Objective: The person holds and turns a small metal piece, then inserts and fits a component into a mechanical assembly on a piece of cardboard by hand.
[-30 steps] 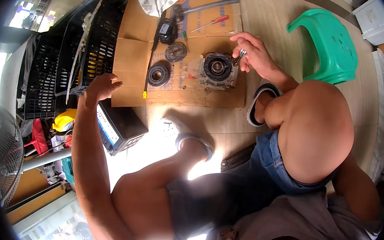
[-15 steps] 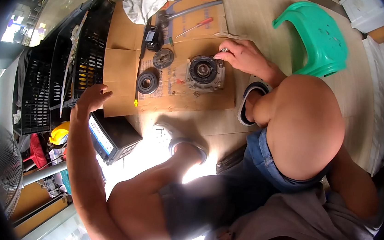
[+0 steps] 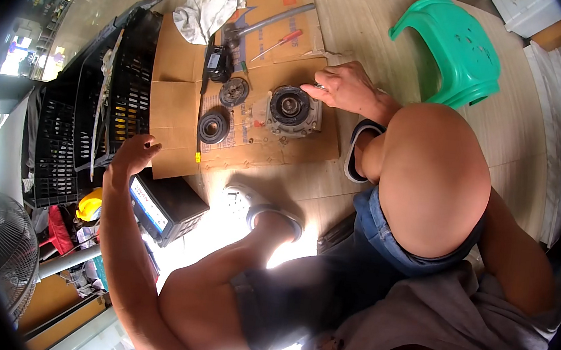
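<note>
My right hand (image 3: 348,90) is closed, thumb and index finger pinched on a small metal part (image 3: 319,86), mostly hidden by the fingers. The fingertips are at the upper right edge of a metal housing (image 3: 292,123) with a black ring and a central shaft. It lies face up on flattened cardboard (image 3: 296,151). Left of it rest a round clutch plate (image 3: 234,91) and a black ringed pulley (image 3: 213,127). My left hand (image 3: 134,154) is at the cardboard's left edge beside a black crate, thumb apart, with nothing seen in it.
A hammer (image 3: 268,22), a red-handled screwdriver (image 3: 287,39), a black device (image 3: 218,64) and a white cloth (image 3: 210,6) lie farther up. Black crates (image 3: 129,96) line the left, above a black battery (image 3: 172,208). A green stool (image 3: 467,58) stands right; a fan (image 3: 6,250) is lower left.
My right hand has turned and shifted slightly down against the housing's edge, and the small metal part is now more hidden. The left hand stays by the crate. The view has shifted slightly.
</note>
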Tool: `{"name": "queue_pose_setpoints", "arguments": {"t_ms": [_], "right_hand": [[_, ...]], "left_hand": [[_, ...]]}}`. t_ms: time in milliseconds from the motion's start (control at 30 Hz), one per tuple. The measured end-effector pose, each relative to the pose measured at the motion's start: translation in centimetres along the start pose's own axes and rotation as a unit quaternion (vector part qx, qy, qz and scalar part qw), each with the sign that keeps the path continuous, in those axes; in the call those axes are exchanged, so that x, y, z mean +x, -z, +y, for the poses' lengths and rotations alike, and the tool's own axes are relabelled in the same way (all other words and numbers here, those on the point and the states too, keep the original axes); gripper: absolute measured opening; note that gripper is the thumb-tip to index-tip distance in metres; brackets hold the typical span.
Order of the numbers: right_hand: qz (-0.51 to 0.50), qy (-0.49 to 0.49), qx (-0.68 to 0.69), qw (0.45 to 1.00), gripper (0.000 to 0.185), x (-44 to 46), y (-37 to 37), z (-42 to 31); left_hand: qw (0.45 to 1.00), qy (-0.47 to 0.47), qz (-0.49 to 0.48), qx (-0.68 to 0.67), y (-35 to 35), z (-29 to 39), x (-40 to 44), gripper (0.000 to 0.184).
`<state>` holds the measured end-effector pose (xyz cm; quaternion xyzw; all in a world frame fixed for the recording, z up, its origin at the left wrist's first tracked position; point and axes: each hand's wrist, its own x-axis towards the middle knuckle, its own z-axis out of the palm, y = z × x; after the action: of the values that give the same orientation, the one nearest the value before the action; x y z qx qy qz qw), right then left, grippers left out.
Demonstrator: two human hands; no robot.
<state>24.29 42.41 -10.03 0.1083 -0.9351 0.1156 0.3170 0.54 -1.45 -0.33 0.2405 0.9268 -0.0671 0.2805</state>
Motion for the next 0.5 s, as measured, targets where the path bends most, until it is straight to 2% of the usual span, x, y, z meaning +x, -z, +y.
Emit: {"name": "queue_pose_setpoints", "arguments": {"t_ms": [500], "right_hand": [[0.0, -0.018, 0.017, 1.0, 0.045, -0.2, -0.3, -0.2]], "left_hand": [[1.0, 0.011, 0.002, 0.004, 0.1, 0.5, 0.1, 0.054]]}}
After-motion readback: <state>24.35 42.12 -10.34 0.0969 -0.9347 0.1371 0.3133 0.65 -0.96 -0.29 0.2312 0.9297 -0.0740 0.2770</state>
